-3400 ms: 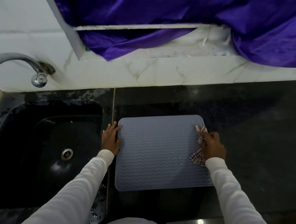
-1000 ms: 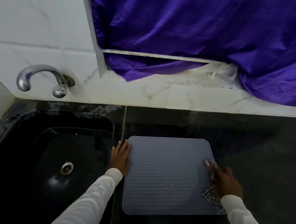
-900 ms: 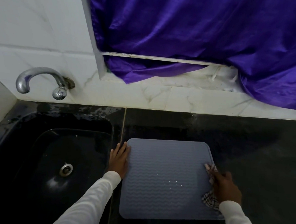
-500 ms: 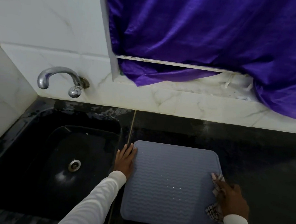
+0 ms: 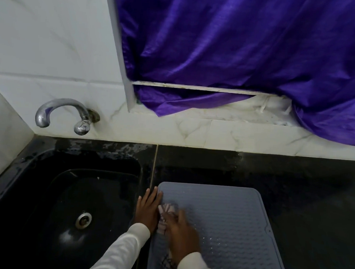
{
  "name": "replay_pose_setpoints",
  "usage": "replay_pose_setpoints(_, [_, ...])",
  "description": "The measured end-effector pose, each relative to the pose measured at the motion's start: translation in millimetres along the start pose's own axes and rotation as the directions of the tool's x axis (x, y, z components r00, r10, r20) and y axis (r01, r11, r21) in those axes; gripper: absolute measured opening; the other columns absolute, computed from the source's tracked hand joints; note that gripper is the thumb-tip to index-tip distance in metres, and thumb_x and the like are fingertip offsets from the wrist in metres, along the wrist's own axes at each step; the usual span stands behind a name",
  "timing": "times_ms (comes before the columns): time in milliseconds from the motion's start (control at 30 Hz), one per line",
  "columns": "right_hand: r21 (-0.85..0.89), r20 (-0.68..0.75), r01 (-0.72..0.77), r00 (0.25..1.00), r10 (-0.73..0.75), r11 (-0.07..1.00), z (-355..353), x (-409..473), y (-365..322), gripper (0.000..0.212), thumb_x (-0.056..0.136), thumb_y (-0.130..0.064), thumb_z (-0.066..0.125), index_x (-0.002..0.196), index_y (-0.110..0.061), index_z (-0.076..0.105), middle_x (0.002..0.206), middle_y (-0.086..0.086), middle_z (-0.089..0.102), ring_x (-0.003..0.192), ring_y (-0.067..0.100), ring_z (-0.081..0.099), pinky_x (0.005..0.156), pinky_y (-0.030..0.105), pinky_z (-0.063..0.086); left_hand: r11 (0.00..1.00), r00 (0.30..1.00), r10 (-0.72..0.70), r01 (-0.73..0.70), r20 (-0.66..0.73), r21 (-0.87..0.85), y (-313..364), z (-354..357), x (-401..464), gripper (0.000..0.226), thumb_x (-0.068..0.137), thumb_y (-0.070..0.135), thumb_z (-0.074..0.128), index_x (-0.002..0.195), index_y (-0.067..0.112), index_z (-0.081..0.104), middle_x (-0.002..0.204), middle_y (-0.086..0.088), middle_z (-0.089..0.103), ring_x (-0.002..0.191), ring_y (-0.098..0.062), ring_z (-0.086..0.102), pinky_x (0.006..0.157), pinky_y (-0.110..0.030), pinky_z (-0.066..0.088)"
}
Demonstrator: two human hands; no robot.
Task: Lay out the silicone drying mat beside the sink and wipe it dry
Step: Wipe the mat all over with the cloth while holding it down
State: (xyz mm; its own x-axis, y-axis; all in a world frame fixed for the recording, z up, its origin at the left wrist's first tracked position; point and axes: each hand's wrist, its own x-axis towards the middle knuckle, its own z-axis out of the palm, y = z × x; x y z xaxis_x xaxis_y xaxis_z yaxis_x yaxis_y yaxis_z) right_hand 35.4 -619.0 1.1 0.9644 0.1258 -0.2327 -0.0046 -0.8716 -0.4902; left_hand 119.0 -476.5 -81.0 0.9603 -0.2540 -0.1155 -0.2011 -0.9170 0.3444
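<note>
Lying flat, grey ribbed silicone mat (image 5: 229,227), long axis front-to-back | left hand (image 5: 148,208) grip released, pressing edge | right hand (image 5: 182,232) grip clenching checked cloth (image 5: 165,214)

The mat (image 5: 225,226) lies flat on the counter (image 5: 306,194), just right of the sink (image 5: 69,194). The tap (image 5: 59,111) juts from the wall behind the sink; the curtain (image 5: 240,50) hangs behind the counter.

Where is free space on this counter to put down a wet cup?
Bare black counter lies right of the mat and behind it, up to the wall. The mat's left edge is crowded: left hand, cloth, right hand.
</note>
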Motion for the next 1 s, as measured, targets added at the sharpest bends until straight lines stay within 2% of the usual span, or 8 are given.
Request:
replay_pose_setpoints(67, [-0.005, 0.006, -0.058, 0.998, 0.058, 0.998, 10, 7, -3, 0.050, 0.099, -0.034, 0.023, 0.147, -0.047, 0.015, 0.153, 0.010, 0.029, 0.116, 0.033, 0.057, 0.093, 0.039, 0.049, 1.000, 0.998, 0.013, -0.011, 0.068, -0.018, -8, 3, 1, 0.072, 0.081, 0.034, 0.030, 0.151, 0.030, 0.013, 0.151, -0.005, 0.031, 0.144, -0.026, 0.011, 0.112, -0.029, -0.010])
replay_pose_setpoints(167, [0.077, 0.096, -0.212, 0.974, 0.204, 0.974, 10, 7, 0, 0.047, 0.096, -0.052, 0.015, 0.136, -0.049, 0.039, 0.124, 0.005, 0.062, 0.085, 0.023, 0.069, 0.064, 0.031, 0.056, 1.000, 1.000, -0.008, 0.008, 0.014, 0.003, -14, 13, 4, 0.064, 0.079, 0.030, 0.038, 0.143, 0.026, 0.034, 0.142, -0.005, 0.048, 0.146, -0.012, -0.008, 0.111, -0.030, -0.003])
replay_pose_setpoints(300, [-0.135, 0.038, -0.067, 0.997, 0.072, 0.989, 12, 9, 11, 0.105, 0.063, -0.083, -0.024, 0.140, -0.041, 0.033, 0.142, 0.005, 0.042, 0.111, 0.033, 0.055, 0.087, 0.038, 0.046, 0.999, 0.999, 0.036, -0.036, -0.039, -0.001, -4, 3, 1, 0.062, 0.075, 0.032, 0.038, 0.136, 0.020, 0.043, 0.139, -0.006, 0.051, 0.145, -0.010, -0.010, 0.111, -0.029, 0.000])
replay_pose_setpoints(467, [-0.175, 0.134, -0.172, 0.971, 0.196, 0.969, -16, 1, 40, 0.050, 0.098, -0.037, 0.026, 0.146, -0.051, 0.016, 0.158, 0.005, 0.010, 0.132, 0.031, 0.042, 0.104, 0.041, 0.039, 0.999, 0.996, 0.052, -0.051, -0.074, 0.018, -9, 9, 2, 0.076, 0.080, 0.031, 0.036, 0.151, 0.030, 0.011, 0.159, 0.009, 0.008, 0.145, -0.011, -0.012, 0.110, -0.030, -0.001])
replay_pose_setpoints(567, [-0.181, 0.038, -0.262, 0.961, 0.273, 0.948, -27, -9, 71, 0.057, 0.098, -0.026, 0.036, 0.141, -0.059, 0.019, 0.157, 0.005, 0.016, 0.129, 0.027, 0.047, 0.103, 0.039, 0.042, 0.997, 0.998, 0.034, -0.031, -0.043, 0.074, -9, 9, 3, 0.077, 0.077, 0.031, 0.036, 0.151, 0.027, 0.014, 0.149, 0.003, 0.034, 0.146, -0.014, -0.010, 0.109, -0.032, 0.002])
replay_pose_setpoints(733, [-0.062, -0.043, -0.370, 0.929, 0.368, 0.927, -51, -29, 126, 0.043, 0.095, -0.046, 0.038, 0.134, -0.063, 0.028, 0.142, -0.002, 0.032, 0.120, 0.017, 0.052, 0.103, 0.031, 0.041, 0.991, 0.998, 0.053, -0.049, -0.032, 0.125, -13, 15, 5, 0.079, 0.079, 0.033, 0.039, 0.152, 0.028, 0.008, 0.158, 0.008, 0.012, 0.146, -0.016, -0.009, 0.110, -0.032, 0.000])
replay_pose_setpoints(867, [-0.236, -0.154, -0.299, 0.951, 0.268, 0.925, -89, -50, 154, 0.043, 0.089, -0.059, 0.049, 0.118, -0.027, 0.057, 0.102, -0.004, 0.052, 0.084, 0.013, 0.052, 0.081, 0.032, 0.039, 0.992, 0.995, 0.087, -0.082, -0.056, 0.092, -14, 18, 5, 0.081, 0.077, 0.038, 0.039, 0.151, 0.029, 0.009, 0.160, 0.009, -0.003, 0.146, -0.014, -0.007, 0.110, -0.029, -0.001])
replay_pose_setpoints(1000, [0.235, -0.143, -0.502, 0.829, 0.540, 0.833, -108, -40, 142, 0.042, 0.093, -0.049, 0.053, 0.133, -0.048, 0.042, 0.129, 0.001, 0.042, 0.116, 0.017, 0.050, 0.089, 0.023, 0.036, 0.986, 0.997, 0.079, -0.079, 0.010, 0.149, -18, 21, 14, 0.086, 0.071, 0.041, 0.041, 0.151, 0.028, 0.012, 0.160, 0.007, -0.002, 0.147, -0.016, -0.006, 0.112, -0.028, -0.006])
